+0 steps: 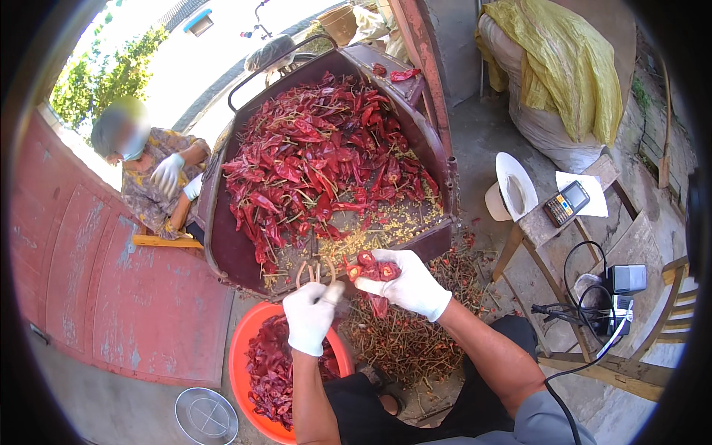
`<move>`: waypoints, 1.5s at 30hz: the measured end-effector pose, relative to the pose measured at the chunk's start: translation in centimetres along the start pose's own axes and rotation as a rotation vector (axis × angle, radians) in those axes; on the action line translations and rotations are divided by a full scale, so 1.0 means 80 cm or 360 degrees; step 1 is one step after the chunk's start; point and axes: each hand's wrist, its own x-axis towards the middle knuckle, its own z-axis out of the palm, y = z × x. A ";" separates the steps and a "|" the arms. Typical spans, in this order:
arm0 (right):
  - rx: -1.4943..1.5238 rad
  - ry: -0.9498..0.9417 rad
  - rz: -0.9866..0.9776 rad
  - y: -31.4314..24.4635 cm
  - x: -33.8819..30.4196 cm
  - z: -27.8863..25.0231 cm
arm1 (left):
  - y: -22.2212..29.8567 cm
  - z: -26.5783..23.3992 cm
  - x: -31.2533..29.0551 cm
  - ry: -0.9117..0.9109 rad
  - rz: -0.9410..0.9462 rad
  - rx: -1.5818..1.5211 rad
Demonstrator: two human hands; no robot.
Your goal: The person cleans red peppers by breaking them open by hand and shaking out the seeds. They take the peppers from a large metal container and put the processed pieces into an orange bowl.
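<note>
My right hand (406, 285), in a white glove, is closed around a bunch of dried red chillies (377, 268). Their broken tops face left and show pale insides; one chilli hangs below the fingers. Just left of it, my gloved left hand (310, 315) is closed, with thin curved tan stems (317, 271) sticking up from its fingers. Both hands hover at the near edge of a dark red metal cart (426, 241), heaped with long-stemmed dried chillies (311, 148). Under my left hand stands an orange basin (239, 348) of stemless chillies (271, 363).
Loose stems (415, 334) cover the floor between my legs. Another person (159, 174) with white gloves sits at the cart's left side. To the right, a wooden bench (545, 222) holds a hat (512, 189) and a handheld device (567, 204). A round mesh sieve (207, 415) lies lower left.
</note>
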 end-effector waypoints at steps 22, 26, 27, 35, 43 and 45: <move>0.0406 -0.0380 0.0601 0.015 -0.024 0.046 | 0.046 0.045 -0.068 0.0438 0.0363 0.0188; -0.0064 -0.0673 0.0591 0.025 -0.022 0.059 | 0.035 0.031 -0.084 0.0509 0.0146 -0.0314; -0.0393 -0.0624 0.0420 0.040 -0.023 0.063 | 0.025 0.024 -0.086 0.0518 0.0098 -0.0362; -0.0352 -0.0512 0.0252 0.003 -0.046 0.051 | -0.136 -0.092 -0.150 0.0236 -0.0402 0.1217; -0.0718 -0.0463 0.0102 0.004 -0.035 0.034 | -0.125 -0.034 -0.021 0.0250 0.0102 0.0166; -0.0680 -0.0473 0.0136 0.001 -0.033 0.032 | -0.100 -0.003 0.037 0.0177 0.0162 0.0047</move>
